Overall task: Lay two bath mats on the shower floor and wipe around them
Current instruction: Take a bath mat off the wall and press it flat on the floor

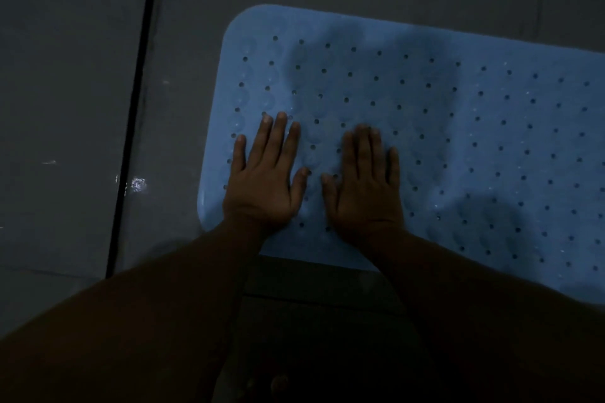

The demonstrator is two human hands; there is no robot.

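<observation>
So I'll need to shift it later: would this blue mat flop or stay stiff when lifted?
Probably floppy: the blue mat shows soft ripples despite both flat hands, left hand and right hand. Its thin, hole-dotted sheet looks light, likely draping from one corner.

A blue perforated bath mat [458, 127] lies flat on the dim grey tiled floor [72, 75].

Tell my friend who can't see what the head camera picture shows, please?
Two bare hands, the left hand and the right hand, press flat side by side on a light blue bath mat dotted with small holes. The mat lies on a dark grey tiled floor in dim light, with a black line running down the left.
</observation>
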